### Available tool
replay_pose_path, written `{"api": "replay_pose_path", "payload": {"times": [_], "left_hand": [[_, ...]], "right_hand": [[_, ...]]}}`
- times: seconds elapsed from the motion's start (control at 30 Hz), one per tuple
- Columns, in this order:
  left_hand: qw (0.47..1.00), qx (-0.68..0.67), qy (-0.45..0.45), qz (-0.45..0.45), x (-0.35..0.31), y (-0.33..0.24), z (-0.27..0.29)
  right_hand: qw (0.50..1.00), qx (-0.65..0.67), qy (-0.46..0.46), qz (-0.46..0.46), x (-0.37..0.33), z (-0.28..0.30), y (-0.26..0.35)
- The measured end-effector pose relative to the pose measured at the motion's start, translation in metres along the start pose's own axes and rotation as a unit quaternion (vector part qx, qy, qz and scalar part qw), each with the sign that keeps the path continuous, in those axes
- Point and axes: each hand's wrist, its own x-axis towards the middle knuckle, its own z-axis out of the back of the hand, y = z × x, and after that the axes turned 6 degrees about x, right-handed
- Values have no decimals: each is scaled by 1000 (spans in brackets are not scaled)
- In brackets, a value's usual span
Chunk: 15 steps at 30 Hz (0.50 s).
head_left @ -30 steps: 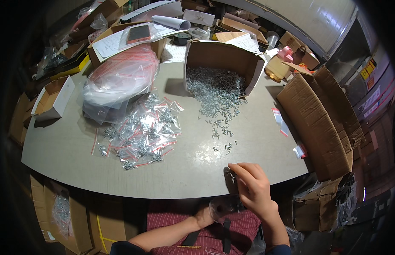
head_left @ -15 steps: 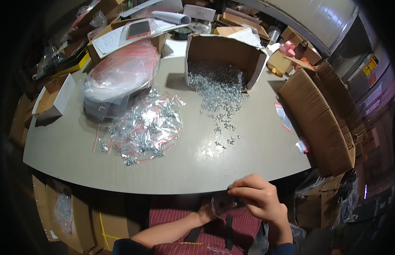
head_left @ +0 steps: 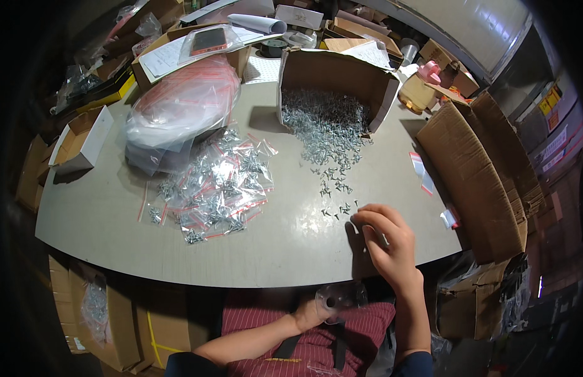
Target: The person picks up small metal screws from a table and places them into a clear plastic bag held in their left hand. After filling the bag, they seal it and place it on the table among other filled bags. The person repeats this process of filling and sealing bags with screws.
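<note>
On smooth grey surface (head_left: 285,251), scattered metal screws (head_left: 346,210) are flanked by curled right hand (head_left: 393,244), grip unclear; filmy clear bag (head_left: 351,298) held in left hand (head_left: 309,315).

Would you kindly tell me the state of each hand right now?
Left hand: closed, holding a clear plastic item.
Right hand: fingers curled near loose screws; cannot tell if holding anything.

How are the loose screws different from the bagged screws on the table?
The loose screws spill from an open cardboard box straight onto the table, while the bagged screws are enclosed in red-striped clear bags. The loose screws thin out into scattered pieces toward the near edge; the bagged screws lie in small portions, piled together to the left. Both are small and silvery.
</note>
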Motion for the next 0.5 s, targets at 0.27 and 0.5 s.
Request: {"api": "replay_pose_path", "payload": {"times": [0.27,0.5], "left_hand": [[997,28,50,-42,-4,37,-13],[990,111,50,-75,-8,52,-23]], "right_hand": [[997,-73,3,27,17,-14,-9],[993,-103,-8,59,15,-19,-9]]}}
